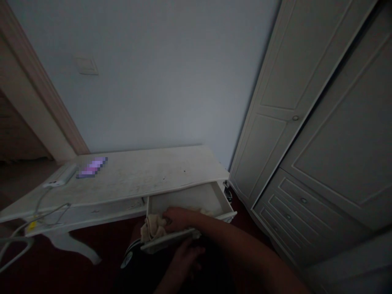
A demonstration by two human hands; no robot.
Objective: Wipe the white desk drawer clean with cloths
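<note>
A drawer (190, 196) is pulled out from the white table (147, 169), toward my lap. Inside its front left corner, my right hand (177, 218) has its fingers closed on a bunched beige cloth (153, 228). Part of the cloth hangs over the drawer's left side. Below the drawer front, my left hand (187, 258) is held with its fingers apart and nothing in them. It is close to the outer face of the drawer front, and the dim light hides whether it touches.
On the table's left end lie a white power strip (61, 175) with cables and a blurred purple item (92, 167). A white wardrobe (275, 102) stands at the right, close to the table. A dark object (228, 194) sits beside the drawer.
</note>
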